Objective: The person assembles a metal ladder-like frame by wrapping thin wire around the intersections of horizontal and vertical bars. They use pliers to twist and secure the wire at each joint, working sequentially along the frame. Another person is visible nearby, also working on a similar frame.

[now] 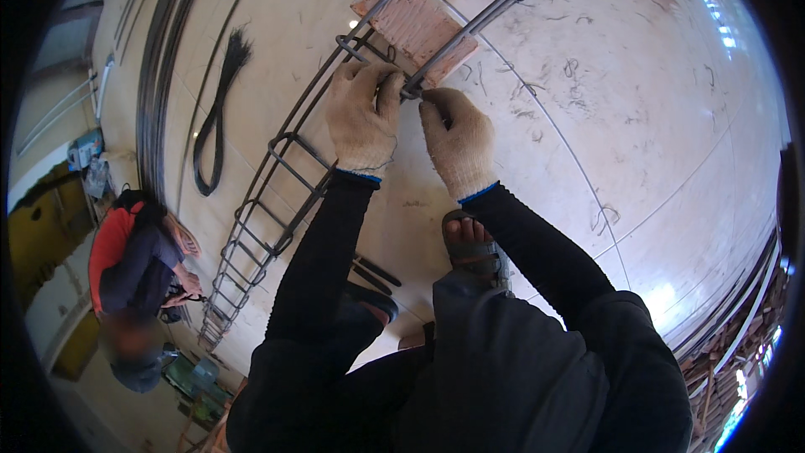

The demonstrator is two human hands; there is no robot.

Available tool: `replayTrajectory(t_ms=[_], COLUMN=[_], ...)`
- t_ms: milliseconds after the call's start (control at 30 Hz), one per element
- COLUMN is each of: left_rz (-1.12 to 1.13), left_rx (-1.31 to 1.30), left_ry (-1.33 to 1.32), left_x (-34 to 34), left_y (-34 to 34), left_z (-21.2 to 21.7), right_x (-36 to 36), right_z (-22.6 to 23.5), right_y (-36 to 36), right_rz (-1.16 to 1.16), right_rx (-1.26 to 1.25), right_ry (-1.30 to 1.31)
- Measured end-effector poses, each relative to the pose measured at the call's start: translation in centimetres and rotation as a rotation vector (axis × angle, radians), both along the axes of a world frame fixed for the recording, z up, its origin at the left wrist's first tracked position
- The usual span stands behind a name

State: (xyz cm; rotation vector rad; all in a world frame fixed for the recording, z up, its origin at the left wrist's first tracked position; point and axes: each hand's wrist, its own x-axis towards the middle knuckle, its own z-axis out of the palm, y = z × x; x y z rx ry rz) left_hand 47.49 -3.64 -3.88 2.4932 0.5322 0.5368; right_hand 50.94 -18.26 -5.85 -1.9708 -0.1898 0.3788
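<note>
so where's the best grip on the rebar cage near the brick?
Probably a long bar of the rebar cage, taken from above beside a stirrup: the bars lie flat and open on top. The left hand and right hand grip it like this by the brick.

Rebar cage [277,201]: long dark bars ringed by rectangular stirrups, lying lengthwise across pale floor, one stretch propped on a red brick [417,29], thin tie wire [409,92] at a bar-stirrup crossing.
</note>
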Motion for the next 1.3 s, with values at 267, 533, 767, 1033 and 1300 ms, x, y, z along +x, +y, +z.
replayTrajectory(t_ms=[267,533,767,1033,1300], left_rz=[-0.105,-0.109,-0.386,-0.473,-0.216], left_rx=[-0.142,-0.328,-0.372,0.433,0.114], left_ry=[-0.043,0.000,0.423,0.974,0.638], left_x=[-0.2,-0.3,2.8,7.2,3.3], left_y=[0.3,0.9,5.7,-0.2,0.4], left_z=[0.5,1.0,3.5,9.8,7.0], right_x=[2.6,3.2,-2.2,-8.3,-7.6], right_z=[1.8,2.8,5.9,2.4,1.0], right_y=[0.1,-0.7,3.7,8.8,7.9], right_rz=[0.243,0.382,-0.069,0.280,0.583], right_rx=[-0.309,0.133,0.199,0.075,0.237], right_ry=[-0.095,0.131,0.268,-0.182,0.198])
